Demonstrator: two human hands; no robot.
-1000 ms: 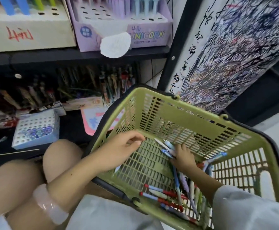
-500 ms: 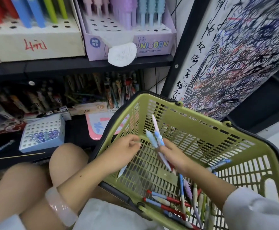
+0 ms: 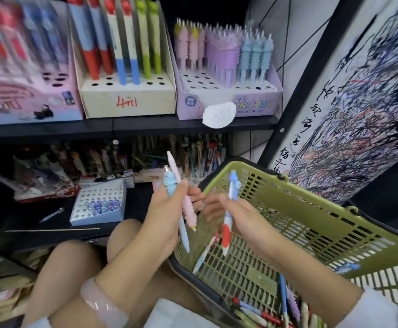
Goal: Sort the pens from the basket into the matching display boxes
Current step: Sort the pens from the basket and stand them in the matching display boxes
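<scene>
My left hand (image 3: 167, 216) is raised over the near-left rim of the green basket (image 3: 311, 209) and grips a light blue pen (image 3: 170, 183) and a pink pen (image 3: 188, 207) together. Beside it, my right hand (image 3: 235, 216) holds a white pen with a blue top and red patch (image 3: 227, 223), upright. Several more pens (image 3: 264, 313) lie in the basket's near corner. On the shelf above stand a purple UNICORN display box (image 3: 228, 104) with pink, purple and blue pens, a cream box (image 3: 127, 98) marked in red, and a pink box (image 3: 27, 98).
A white grid box (image 3: 98, 202) with bluish beads sits on the lower shelf, a loose pen (image 3: 51, 215) and a thin stick (image 3: 51, 230) near it. A scribbled test board (image 3: 358, 114) leans at the right. My knees (image 3: 75, 268) are below the hands.
Both hands lifted out of the basket with pens. The left hand now grips a blue and a pink pen, and the view tilted up toward the upper shelf.
</scene>
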